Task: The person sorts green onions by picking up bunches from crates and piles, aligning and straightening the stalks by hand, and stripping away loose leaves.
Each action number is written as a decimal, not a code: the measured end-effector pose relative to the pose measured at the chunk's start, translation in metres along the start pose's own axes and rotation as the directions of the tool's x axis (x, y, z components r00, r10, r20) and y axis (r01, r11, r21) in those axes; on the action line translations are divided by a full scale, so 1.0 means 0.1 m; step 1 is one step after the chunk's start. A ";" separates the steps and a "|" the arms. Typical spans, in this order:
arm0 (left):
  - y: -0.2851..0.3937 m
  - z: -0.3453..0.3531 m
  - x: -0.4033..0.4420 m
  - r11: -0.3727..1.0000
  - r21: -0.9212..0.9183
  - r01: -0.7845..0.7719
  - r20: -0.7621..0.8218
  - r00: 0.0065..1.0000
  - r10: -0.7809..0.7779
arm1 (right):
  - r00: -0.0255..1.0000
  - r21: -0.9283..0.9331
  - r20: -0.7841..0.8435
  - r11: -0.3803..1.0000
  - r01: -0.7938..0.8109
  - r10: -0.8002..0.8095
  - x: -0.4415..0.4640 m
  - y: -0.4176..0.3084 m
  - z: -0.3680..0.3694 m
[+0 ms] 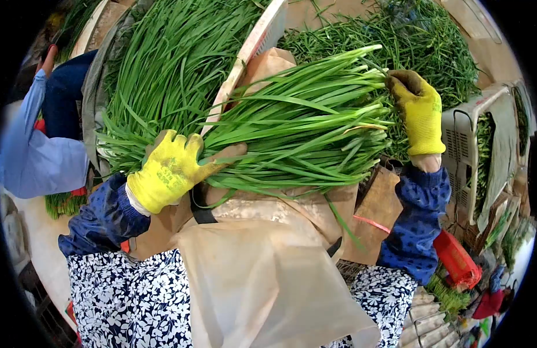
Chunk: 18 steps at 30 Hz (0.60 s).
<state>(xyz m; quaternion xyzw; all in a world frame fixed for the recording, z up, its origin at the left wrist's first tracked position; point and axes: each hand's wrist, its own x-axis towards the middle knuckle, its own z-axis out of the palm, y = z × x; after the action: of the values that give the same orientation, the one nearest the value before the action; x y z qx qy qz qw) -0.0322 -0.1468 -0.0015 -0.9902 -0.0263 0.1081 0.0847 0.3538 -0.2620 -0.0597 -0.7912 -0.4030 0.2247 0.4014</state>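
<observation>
A wide bunch of long green leafy stalks (pixel 303 127) lies across the middle, pale cut ends to the right. My left hand (pixel 178 165), in a dirty yellow glove, rests on the leafy end with thumb and fingers spread. At the right, my right hand (pixel 413 101), gloved alike, has its fingers bent together at the pale ends; whether a stalk is pinched there is too small to tell. Under the bunch is brown paper or board (pixel 332 203). More long leaves (pixel 170 58) fill a crate behind my left hand.
A pile of loose green trimmings (pixel 436 52) lies at the back right. White plastic crates (pixel 463 139) holding greens stand at the right, above a red packet (pixel 457 261). A person in a blue sleeve (pixel 33 139) is at the far left. A pale apron (pixel 262 284) covers my lap.
</observation>
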 end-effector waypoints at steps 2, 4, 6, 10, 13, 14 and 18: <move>-0.01 -0.01 0.02 1.000 0.005 -0.011 -0.023 1.000 0.011 | 1.000 -0.019 -0.012 1.000 -0.015 0.015 0.00 0.05 -0.10; 0.01 -0.04 0.06 1.000 0.001 -0.006 -0.010 1.000 0.006 | 0.961 -0.489 -0.135 0.860 0.147 -0.241 0.06 0.10 -0.21; 0.02 -0.07 0.08 1.000 0.000 -0.019 0.008 1.000 0.019 | 0.890 -0.528 -0.291 0.835 0.156 -0.350 0.20 0.07 -0.35; 0.01 -0.10 0.08 1.000 -0.011 -0.017 0.020 1.000 0.017 | 0.979 0.164 0.195 0.986 0.033 -0.065 0.25 -0.22 -0.22; 0.01 -0.06 0.07 0.999 -0.033 -0.015 0.007 1.000 0.015 | 0.980 -0.462 0.154 0.868 0.184 -0.126 0.28 -0.14 0.00; 0.01 -0.04 0.05 0.999 -0.037 -0.008 0.011 1.000 0.009 | 0.976 -0.434 0.139 0.875 0.213 -0.168 0.29 -0.07 0.02; 0.01 -0.08 0.09 1.000 -0.024 -0.008 0.039 0.999 0.009 | 0.969 -0.507 0.113 0.826 0.246 -0.219 0.36 0.10 -0.15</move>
<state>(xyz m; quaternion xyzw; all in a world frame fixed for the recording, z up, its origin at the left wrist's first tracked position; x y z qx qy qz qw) -0.0214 -0.1488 0.0041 -0.9889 -0.0249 0.1273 0.0719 0.3896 -0.2433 -0.0603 -0.8089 -0.5517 0.0774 0.1881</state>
